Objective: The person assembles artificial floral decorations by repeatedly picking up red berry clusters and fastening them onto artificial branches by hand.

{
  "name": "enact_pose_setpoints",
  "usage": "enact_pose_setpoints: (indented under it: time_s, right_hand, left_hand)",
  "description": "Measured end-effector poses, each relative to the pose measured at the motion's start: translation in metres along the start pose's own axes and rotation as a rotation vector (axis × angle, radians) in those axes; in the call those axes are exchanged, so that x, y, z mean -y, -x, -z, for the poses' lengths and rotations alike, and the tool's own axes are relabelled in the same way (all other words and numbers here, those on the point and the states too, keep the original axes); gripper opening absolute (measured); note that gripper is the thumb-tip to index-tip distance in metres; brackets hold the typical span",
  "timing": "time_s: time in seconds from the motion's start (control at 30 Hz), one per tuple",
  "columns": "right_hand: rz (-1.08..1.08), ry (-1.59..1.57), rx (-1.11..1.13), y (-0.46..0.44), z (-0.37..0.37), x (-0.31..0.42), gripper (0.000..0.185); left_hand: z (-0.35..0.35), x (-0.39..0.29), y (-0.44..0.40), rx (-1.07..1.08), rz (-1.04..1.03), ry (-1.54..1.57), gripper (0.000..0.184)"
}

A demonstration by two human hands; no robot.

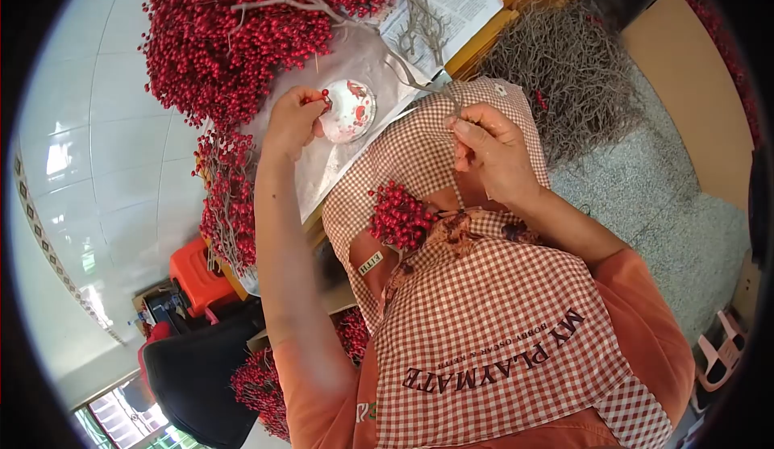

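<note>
My left hand is closed in a pinch at the near left rim of a small white dish. A tiny red berry shows at its fingertips. The dish has red marks and a whitish inside. My right hand is closed around the lower end of a bare grey twig, which slants up and left over the dish toward the berry heap. In my lap, on the checked apron, lies a bunch of red berries, apart from both hands.
A large heap of red berry sprigs covers the table's far left, with more hanging off its edge. Printed paper lies at the back. Bare grey twigs are piled at right, beside cardboard. An orange-red stool stands lower left.
</note>
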State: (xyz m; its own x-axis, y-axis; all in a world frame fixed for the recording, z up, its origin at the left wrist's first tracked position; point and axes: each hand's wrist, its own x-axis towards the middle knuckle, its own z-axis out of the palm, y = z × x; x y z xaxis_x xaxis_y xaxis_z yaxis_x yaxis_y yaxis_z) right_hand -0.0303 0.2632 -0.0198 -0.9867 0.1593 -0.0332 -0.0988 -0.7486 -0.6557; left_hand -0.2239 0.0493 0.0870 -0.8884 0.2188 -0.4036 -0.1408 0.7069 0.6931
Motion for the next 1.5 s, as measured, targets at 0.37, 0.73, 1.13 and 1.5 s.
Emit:
enact_pose_setpoints:
  time_s: [0.37,0.73,1.13,1.5]
  right_hand:
    - [-0.01,0.181,0.078,0.001,0.0,0.001,0.015]
    - [-0.19,0.332,0.221,0.0,-0.012,-0.011,0.014]
    - [-0.184,0.262,0.123,-0.003,-0.006,-0.002,0.012]
    - [-0.158,0.342,0.128,-0.001,-0.012,-0.008,0.01]
  left_hand:
    - [0.004,0.035,0.039,-0.171,0.003,0.694,0.017]
    - [-0.04,0.044,0.042,-0.267,-0.131,0.717,0.01]
    - [-0.008,0.029,-0.031,-0.125,-0.234,-0.333,0.011]
    - [-0.047,0.036,0.072,-0.174,-0.181,0.821,0.016]
